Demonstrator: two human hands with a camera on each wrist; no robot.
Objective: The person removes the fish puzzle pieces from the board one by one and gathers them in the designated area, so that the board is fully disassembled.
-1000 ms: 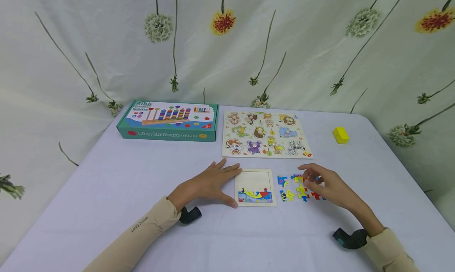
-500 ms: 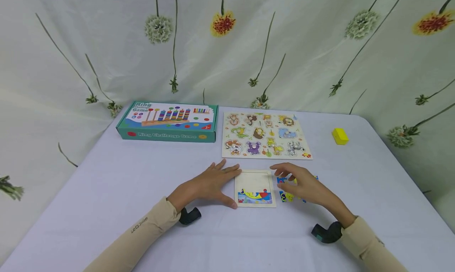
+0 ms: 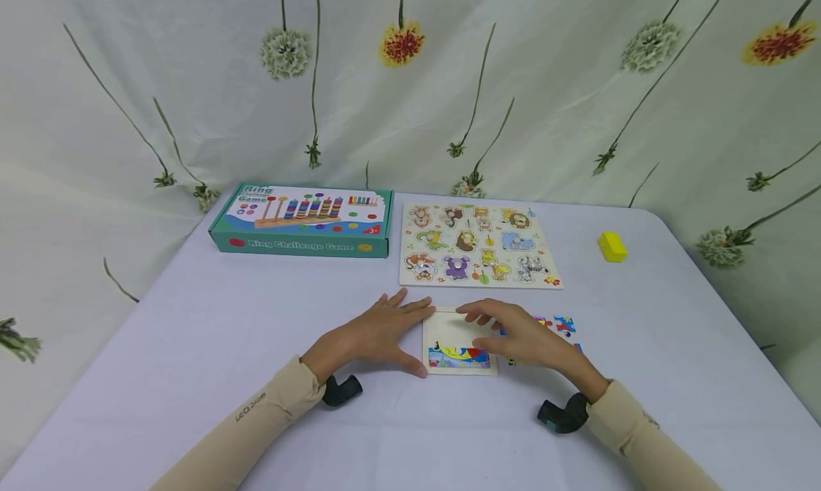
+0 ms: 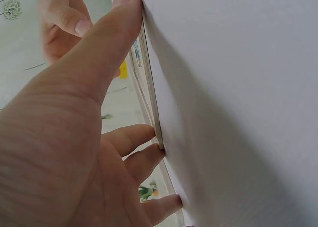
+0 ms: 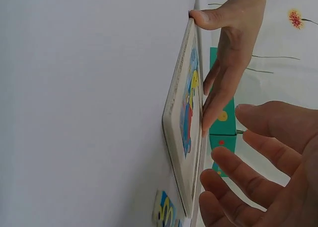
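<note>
A small wooden puzzle tray [image 3: 445, 327] lies mid-table, with joined picture pieces [image 3: 458, 358] filling its lower part. My left hand [image 3: 377, 332] spreads along its left side; in the left wrist view the thumb and fingertips touch the edge of the tray [image 4: 151, 98]. Over the tray's right side is my right hand [image 3: 519, 334], its fingers loosely bent. Nothing shows between those fingers in the right wrist view, where thumb and fingertips stand apart. Several loose jigsaw pieces [image 3: 564, 326] lie right of the tray, partly hidden under the right hand.
Behind the tray lies a larger animal puzzle board [image 3: 442, 282]. A green ring game box [image 3: 301, 245] stands at the back left, and a yellow block [image 3: 612, 247] at the back right. A flowered cloth [image 3: 545, 85] hangs behind the table.
My right hand has moved left from above the loose pieces to over the tray's right side. The left hand has stayed at the tray's left edge.
</note>
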